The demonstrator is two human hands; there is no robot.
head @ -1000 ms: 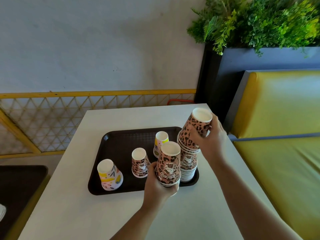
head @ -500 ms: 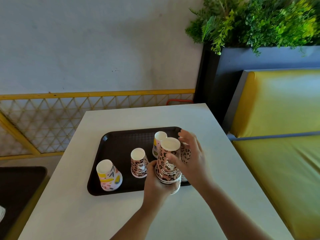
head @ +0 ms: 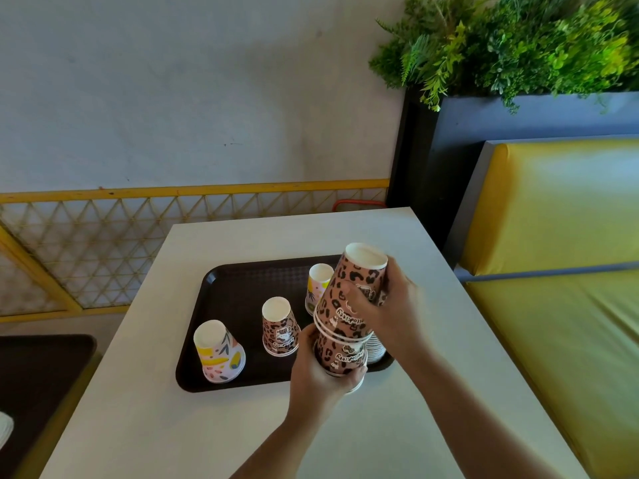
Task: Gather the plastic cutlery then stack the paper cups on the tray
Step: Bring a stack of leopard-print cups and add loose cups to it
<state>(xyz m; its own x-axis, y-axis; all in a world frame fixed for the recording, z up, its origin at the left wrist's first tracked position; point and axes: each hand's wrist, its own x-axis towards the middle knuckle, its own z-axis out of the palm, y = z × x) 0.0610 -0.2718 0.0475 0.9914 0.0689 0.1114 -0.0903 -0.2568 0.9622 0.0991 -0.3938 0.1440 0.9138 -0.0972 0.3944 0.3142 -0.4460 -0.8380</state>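
A dark brown tray lies on the white table. My left hand grips an upside-down stack of leopard-print paper cups at the tray's near right edge. My right hand holds another leopard-print cup stack, tilted, its rim resting on top of the left hand's stack. Upside-down on the tray stand a single leopard cup, a floral cup at the near left, and a yellow-pink floral cup partly hidden behind the held cups. White cup rims show behind my hands. No cutlery is visible.
The white table has a yellow bench seat along its right side and a dark planter with green foliage behind. A yellow lattice railing runs beyond the table's far edge. A dark table sits at the lower left.
My right hand put its first cups down on the tray's right side, then lifted leopard cups and brought them tilted onto the left hand's stack. The left hand stayed nearly still.
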